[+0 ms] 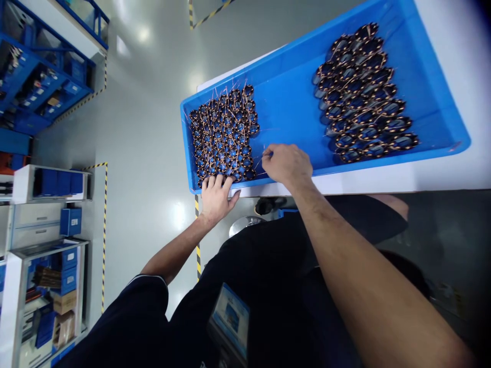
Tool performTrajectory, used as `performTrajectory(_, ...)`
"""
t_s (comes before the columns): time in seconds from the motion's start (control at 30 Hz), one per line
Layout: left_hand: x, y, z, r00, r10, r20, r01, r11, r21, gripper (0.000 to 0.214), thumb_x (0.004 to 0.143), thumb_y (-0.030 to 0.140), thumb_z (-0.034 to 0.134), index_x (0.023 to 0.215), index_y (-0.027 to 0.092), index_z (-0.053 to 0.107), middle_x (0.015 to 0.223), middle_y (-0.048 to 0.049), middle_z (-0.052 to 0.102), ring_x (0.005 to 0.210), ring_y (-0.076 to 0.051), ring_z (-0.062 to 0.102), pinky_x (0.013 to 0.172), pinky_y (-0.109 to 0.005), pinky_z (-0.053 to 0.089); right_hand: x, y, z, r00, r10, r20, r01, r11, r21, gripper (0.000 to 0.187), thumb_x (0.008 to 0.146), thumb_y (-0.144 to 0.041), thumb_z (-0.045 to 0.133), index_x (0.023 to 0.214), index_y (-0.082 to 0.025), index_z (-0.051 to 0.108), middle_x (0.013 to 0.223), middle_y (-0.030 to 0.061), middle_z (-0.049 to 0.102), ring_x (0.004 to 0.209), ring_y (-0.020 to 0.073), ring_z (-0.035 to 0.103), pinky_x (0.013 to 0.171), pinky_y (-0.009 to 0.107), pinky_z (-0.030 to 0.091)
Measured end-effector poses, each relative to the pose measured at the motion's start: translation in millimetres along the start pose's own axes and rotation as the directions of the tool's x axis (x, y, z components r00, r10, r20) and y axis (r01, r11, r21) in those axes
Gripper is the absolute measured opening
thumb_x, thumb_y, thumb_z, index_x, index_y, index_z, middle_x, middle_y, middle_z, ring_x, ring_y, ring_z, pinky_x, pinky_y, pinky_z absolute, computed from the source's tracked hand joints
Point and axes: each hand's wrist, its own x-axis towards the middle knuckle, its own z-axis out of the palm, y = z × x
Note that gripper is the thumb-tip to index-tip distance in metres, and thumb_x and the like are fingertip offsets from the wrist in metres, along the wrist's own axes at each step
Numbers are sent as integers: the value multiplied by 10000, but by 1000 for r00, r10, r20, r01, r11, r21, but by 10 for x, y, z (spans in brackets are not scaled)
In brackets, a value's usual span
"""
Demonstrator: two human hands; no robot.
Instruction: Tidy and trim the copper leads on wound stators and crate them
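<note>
Hands apart, left hand (217,198) on the packed copper coils (222,134), right hand (287,164) pinching a fine wire lead (259,159) that could kink if tugged.

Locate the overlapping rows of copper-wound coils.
In the head view, the coil rows lie at the right end of the blue plastic tray, right of the right hand.

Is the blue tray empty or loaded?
Loaded: the blue plastic tray holds two groups of copper-wound coils, a packed block and an overlapping bank, with bare blue floor between them.
</note>
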Motion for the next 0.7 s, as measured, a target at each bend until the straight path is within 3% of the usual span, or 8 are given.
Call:
performTrajectory(0.23,12,0,39,1000,-12,-5,12,1000,9,447,1156,593,602,1443,279,736,1319,-137,732,1262,-368,644,1156,-533,523,-13,-23,6,1000,18,3,-18,1000,-5,269,1152,-380,703,1289,-171,802,1257,100,806,1268,276,749,1162,531,611)
performTrajectory(0.7,5,-11,64,999,-32,10,32,999,13,471,1163,593,569,1471,276,732,1297,-152,718,1265,-379,638,1148,-531,509,4,3,39,1000,0,-13,0,1000,-16,339,1150,-473,737,1299,-170,774,1287,96,786,1235,261,760,1140,519,645)
